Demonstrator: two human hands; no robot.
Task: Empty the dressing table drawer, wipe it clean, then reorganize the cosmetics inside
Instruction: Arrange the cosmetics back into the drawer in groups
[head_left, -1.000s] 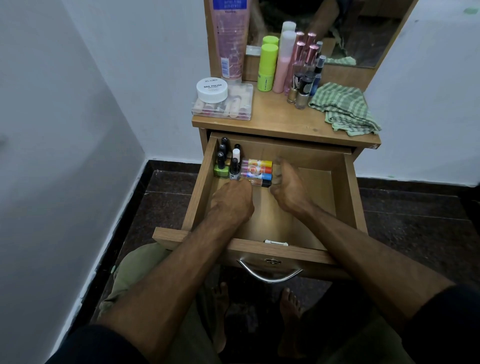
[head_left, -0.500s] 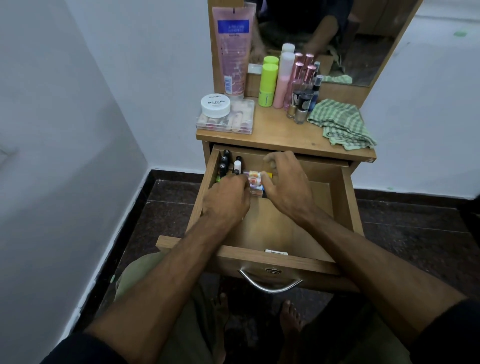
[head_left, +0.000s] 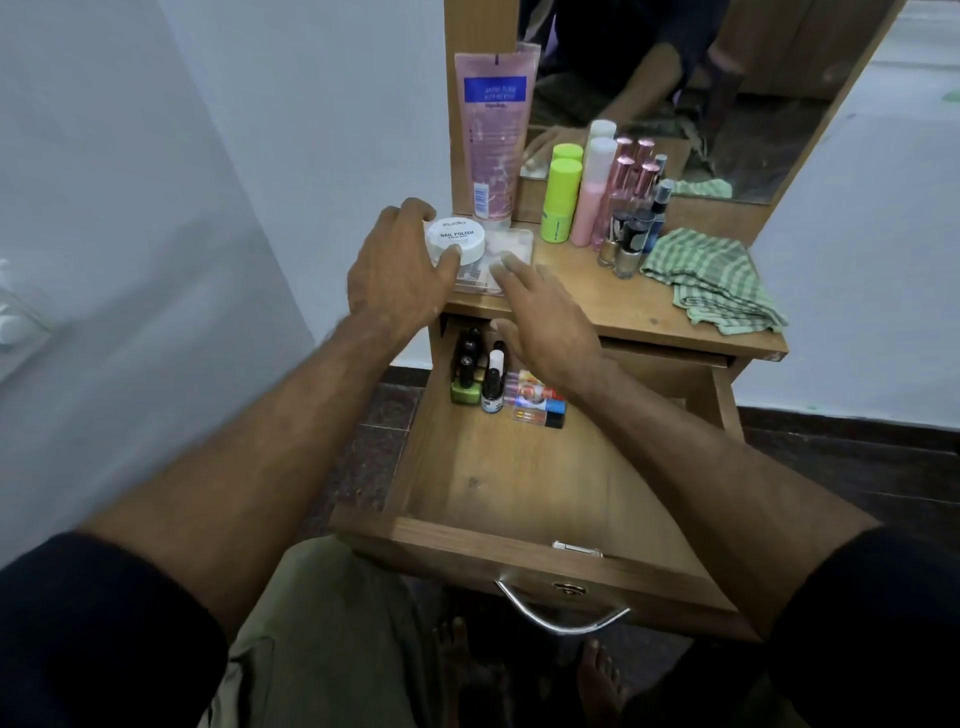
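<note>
Left hand (head_left: 397, 270) curled its fingers round the white round nail-polish jar (head_left: 456, 240) atop a clear plastic box (head_left: 511, 247) on the wooden surface (head_left: 613, 306). Right hand (head_left: 545, 325), fingers spread, touched the box, above the open wooden drawer (head_left: 519, 488) holding small bottles (head_left: 475, 374). Green checked cloth (head_left: 711, 280) lay rightward.

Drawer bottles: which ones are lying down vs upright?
The colourful tubes, stacked beside the right hand, lie on their sides. The dark-capped nail polish bottles left of them stand upright.
</note>
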